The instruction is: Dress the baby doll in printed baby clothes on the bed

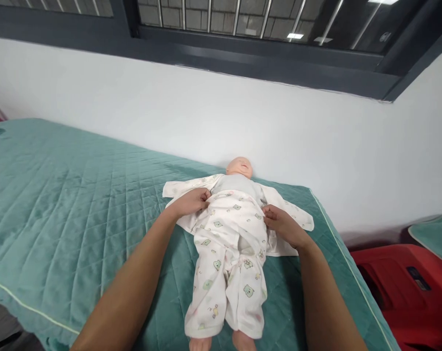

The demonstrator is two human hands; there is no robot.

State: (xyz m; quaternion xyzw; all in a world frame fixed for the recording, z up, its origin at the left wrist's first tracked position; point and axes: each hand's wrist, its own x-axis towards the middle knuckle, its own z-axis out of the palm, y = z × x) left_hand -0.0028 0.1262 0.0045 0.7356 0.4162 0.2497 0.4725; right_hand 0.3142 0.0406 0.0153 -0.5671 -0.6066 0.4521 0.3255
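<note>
A baby doll point(239, 166) lies on its back, head toward the wall and feet toward me. White printed baby pants point(221, 248) cover its legs and reach up over its belly. Under its back a white long-sleeved baby top point(289, 210) lies spread, both sleeves stretched out to the sides; the doll's chest looks pale grey. My left hand point(193, 201) pinches the pants at the left of the waistband. At the other side of the waist, my right hand point(279, 222) has its fingers closed on the pants' edge.
A green quilted cover point(78, 195) lies under the doll, with a pale piped edge. Behind it rises a white wall point(191, 112) below a dark-framed window point(243, 53) with bars. Red plastic stools point(400, 287) stand at the right, one bearing a green cloth point(435, 236).
</note>
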